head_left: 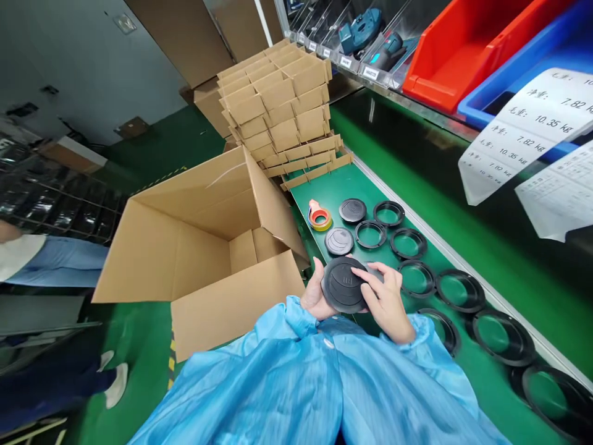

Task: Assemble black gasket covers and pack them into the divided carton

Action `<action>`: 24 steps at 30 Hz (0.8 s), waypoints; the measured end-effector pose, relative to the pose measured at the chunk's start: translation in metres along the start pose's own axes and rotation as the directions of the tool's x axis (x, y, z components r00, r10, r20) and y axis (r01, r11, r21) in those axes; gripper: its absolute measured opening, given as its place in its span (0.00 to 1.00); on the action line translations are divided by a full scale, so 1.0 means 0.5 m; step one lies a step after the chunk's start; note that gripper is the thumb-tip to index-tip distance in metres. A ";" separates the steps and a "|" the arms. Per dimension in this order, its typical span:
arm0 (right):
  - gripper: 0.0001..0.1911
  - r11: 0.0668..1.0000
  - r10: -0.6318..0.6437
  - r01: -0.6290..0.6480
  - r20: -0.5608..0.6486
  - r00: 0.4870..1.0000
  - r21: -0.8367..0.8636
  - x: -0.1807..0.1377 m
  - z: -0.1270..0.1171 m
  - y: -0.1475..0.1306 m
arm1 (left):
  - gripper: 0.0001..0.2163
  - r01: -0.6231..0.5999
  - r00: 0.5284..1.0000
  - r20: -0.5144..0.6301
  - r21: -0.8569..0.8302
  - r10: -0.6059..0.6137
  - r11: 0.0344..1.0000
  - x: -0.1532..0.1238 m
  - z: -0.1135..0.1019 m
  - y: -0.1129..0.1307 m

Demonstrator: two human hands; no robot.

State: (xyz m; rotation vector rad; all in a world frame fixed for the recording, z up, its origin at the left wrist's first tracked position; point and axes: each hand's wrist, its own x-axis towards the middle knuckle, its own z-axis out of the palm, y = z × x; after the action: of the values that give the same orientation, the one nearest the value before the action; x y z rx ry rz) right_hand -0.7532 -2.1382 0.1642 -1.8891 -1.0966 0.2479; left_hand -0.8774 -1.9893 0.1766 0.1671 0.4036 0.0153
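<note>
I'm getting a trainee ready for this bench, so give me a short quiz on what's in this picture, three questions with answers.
1. True or false: the tape roll lies inside the open cardboard box.

2. What colour is the bin right beside the blue bin?
A) Yellow
B) Red
C) White

3. Fill in: the ____ reaches over the face of the round black vent.

Key: 1. False. 2. B. 3. The right hand; the left hand holds the edge.

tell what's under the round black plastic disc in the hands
The left hand is beneath the disc; its thumb and palm edge show, but the disc covers most of the rest.
</note>
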 end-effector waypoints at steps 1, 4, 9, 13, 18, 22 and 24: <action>0.23 0.999 -0.032 0.033 0.035 0.999 -0.018 0.003 0.002 -0.005 | 0.38 0.002 1.000 0.016 -0.001 -0.002 1.000 -0.011 -0.001 -0.003; 0.25 0.998 -0.058 0.058 0.093 0.994 -0.001 0.002 0.019 -0.018 | 0.40 -0.029 0.999 0.042 0.005 0.029 1.000 -0.039 -0.002 -0.011; 0.32 0.994 -0.074 0.060 0.165 0.984 0.089 0.000 0.029 -0.033 | 0.42 -0.044 0.997 0.066 0.033 0.042 0.998 -0.065 0.001 -0.022; 0.33 0.994 -0.072 0.059 0.151 0.986 0.089 0.005 0.018 -0.049 | 0.43 -0.044 0.997 0.061 0.018 0.043 0.999 -0.070 0.007 -0.033; 0.30 0.994 -0.082 0.071 0.128 0.988 0.086 -0.003 0.006 -0.061 | 0.42 -0.061 0.996 0.061 0.012 0.060 0.998 -0.071 0.021 -0.041; 0.29 0.991 -0.095 0.083 0.111 0.989 0.103 -0.009 -0.001 -0.059 | 0.42 -0.048 0.997 0.055 -0.019 0.049 0.999 -0.064 0.031 -0.047; 0.29 0.992 -0.079 0.067 0.113 0.990 0.107 -0.009 -0.002 -0.054 | 0.42 -0.034 0.998 0.046 -0.032 0.035 0.999 -0.059 0.034 -0.049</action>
State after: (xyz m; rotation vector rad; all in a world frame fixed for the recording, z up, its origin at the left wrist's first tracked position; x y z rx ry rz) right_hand -0.7711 -2.1371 0.1849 -1.7577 -1.2061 0.3704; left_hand -0.8981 -2.0175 0.1995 0.1430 0.3541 0.0517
